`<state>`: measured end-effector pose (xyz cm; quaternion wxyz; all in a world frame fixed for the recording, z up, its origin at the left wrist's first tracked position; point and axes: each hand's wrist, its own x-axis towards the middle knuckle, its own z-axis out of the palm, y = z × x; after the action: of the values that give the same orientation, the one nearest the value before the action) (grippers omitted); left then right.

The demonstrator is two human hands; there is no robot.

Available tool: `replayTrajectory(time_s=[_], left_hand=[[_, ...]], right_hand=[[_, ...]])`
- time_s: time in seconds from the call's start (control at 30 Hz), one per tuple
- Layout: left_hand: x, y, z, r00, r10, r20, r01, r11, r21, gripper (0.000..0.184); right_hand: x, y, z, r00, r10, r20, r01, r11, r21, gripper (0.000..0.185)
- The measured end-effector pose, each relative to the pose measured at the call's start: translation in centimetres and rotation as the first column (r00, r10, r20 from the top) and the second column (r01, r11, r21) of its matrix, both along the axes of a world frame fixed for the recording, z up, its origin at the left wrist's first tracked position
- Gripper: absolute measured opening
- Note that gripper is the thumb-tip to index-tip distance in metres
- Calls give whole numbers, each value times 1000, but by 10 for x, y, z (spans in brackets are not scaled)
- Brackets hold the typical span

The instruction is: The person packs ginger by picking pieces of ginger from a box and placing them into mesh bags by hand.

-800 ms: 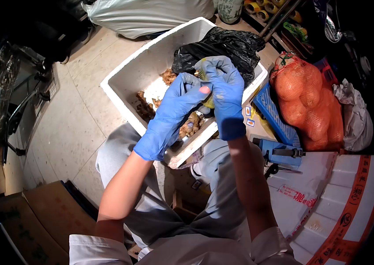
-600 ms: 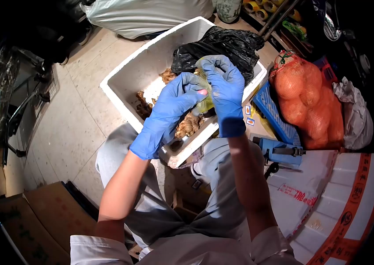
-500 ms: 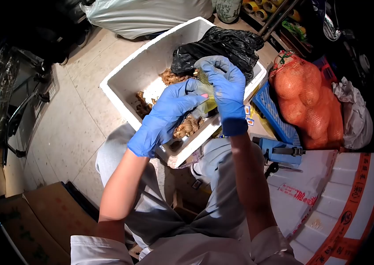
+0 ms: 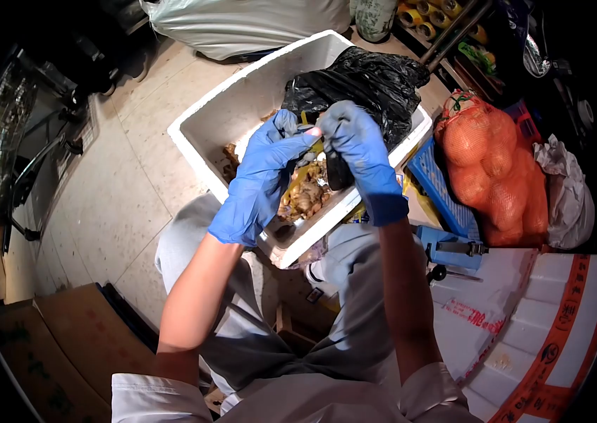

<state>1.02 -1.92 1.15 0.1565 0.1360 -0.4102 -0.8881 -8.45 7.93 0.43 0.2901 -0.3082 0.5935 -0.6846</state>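
My left hand [image 4: 259,173] and my right hand [image 4: 363,155], both in blue gloves, are close together above a white foam box [image 4: 206,116]. A bare thumb tip shows through the left glove. Pinched in my left fingers is a yellow mesh net [image 4: 303,173], hanging as a narrow strip. My right fingers are closed at its other side; their grip on the net is partly hidden. Pieces of ginger root [image 4: 307,197] lie in the box below. A black plastic bag [image 4: 362,77] covers the far right part of the box, behind my right hand.
Right of the box stand a blue basket [image 4: 446,190] and a red net sack [image 4: 489,162] of large round produce. Foam lids [image 4: 482,303] lie nearer at the right. A cardboard box [image 4: 87,338] is at lower left, a white sack [image 4: 242,25] behind.
The mesh net, earlier spread wide between my hands, now hangs as a thin strip. My left hand has turned slightly and more ginger shows below. The view has shifted a little.
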Motion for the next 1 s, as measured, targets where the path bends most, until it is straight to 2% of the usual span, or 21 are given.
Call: replayTrajectory(time_s=[0.03, 0.1, 0.13, 0.23, 0.3, 0.37, 0.43, 0.47, 0.5, 0.57, 0.6, 0.63, 0.67, 0.7, 0.77, 0.83, 0.87, 0.9, 0.93, 0.97, 1.0], left_hand=[[1, -1, -1, 1000, 3, 0, -3, 1000, 0, 15], [3, -4, -7, 998, -52, -39, 55, 994, 95, 12], [3, -7, -9, 985, -91, -148, 113, 983, 147, 9], [4, -3, 1, 997, -34, -74, 43, 990, 132, 7], [5, -8, -4, 994, -54, -99, 68, 988, 138, 7], [4, -12, -9, 997, -40, -60, 48, 989, 138, 6], [1, -13, -14, 997, -4, -77, 12, 995, 99, 5], [1, -13, -15, 995, 31, -92, -25, 998, 64, 4], [0, -13, -16, 995, 32, -93, -26, 998, 65, 4], [-2, -13, -16, 988, 62, -144, -28, 973, 230, 2], [-2, -14, -17, 988, 63, -143, -29, 972, 231, 2], [-1, -15, -19, 990, 12, -142, 26, 963, 267, 2], [-1, -16, -20, 988, -39, -147, 82, 950, 301, 2], [-3, -13, -21, 989, -37, -146, 81, 950, 302, 2], [-7, -4, -22, 990, -52, -131, 97, 924, 369, 3], [-6, -1, -12, 996, -55, -75, 78, 937, 340, 7], [-6, 3, -6, 997, -79, -10, 79, 968, 238, 12], [-5, 6, -1, 994, -94, 57, 85, 987, 133, 17], [-4, 5, 0, 981, -123, 148, 130, 991, -43, 23], [-4, 8, 0, 981, -125, 146, 132, 990, -41, 23], [-5, 11, 1, 974, -119, 195, 139, 986, -92, 23]], right_hand=[[6, 0, -2, 981, 168, 101, -166, 986, -32, 18], [12, -4, -4, 967, 190, 169, -175, 979, -100, 14], [12, -2, -1, 967, 190, 170, -175, 980, -100, 14], [9, 3, 8, 959, 176, 222, -162, 984, -80, 8], [9, 1, 4, 973, 15, 231, 26, 984, -174, 3], [5, 2, 2, 968, -3, 250, 56, 977, -207, 2], [7, 2, 10, 918, -132, 375, 264, 908, -326, 3], [11, 5, 15, 888, -196, 416, 348, 879, -327, 4], [7, 7, 9, 888, -195, 415, 346, 879, -327, 4], [-12, 17, -17, 755, 194, 627, 245, 802, -544, 10], [-13, 15, -15, 615, 384, 689, 210, 762, -613, 13], [-9, 14, -15, 613, 383, 691, 211, 764, -610, 13], [-4, 10, -16, 641, 139, 755, 253, 890, -378, 15], [4, 3, -11, 654, -115, 748, 304, 945, -121, 17], [10, -1, -18, 657, -108, 746, 291, 949, -119, 21], [16, -2, -5, 645, -186, 741, 314, 949, -35, 22], [19, -2, 4, 660, -293, 691, 373, 927, 37, 23], [17, 1, 1, 661, -296, 690, 376, 926, 38, 23], [13, 3, -5, 737, -318, 596, 369, 929, 40, 23], [10, 5, -8, 803, -335, 493, 361, 931, 44, 23], [11, 5, -8, 804, -336, 491, 362, 931, 45, 23]])
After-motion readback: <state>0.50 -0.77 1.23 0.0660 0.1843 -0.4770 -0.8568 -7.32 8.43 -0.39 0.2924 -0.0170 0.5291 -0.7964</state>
